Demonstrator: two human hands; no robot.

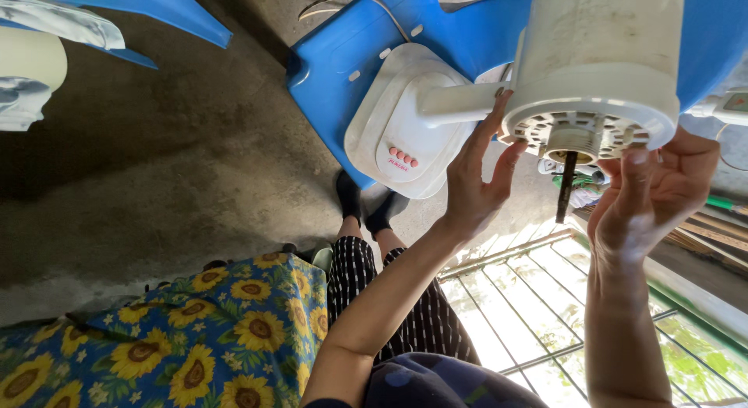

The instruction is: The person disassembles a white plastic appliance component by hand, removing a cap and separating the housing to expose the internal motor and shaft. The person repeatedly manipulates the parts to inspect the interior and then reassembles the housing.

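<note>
White fan motor housing (600, 73) rested over a blue plastic chair (343, 57) above bare concrete floor (179, 174); left hand (475, 182) touched it with spread fingers, right hand (654, 194) cupped its rim.

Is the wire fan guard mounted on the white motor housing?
No, the motor housing shows its bare shaft, and the wire guard lies apart below it.

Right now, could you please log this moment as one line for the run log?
left hand: fingertips on white plastic fan motor housing | right hand: touching housing's vented face | dark shaft protrudes | white fan base on blue plastic chair
</note>
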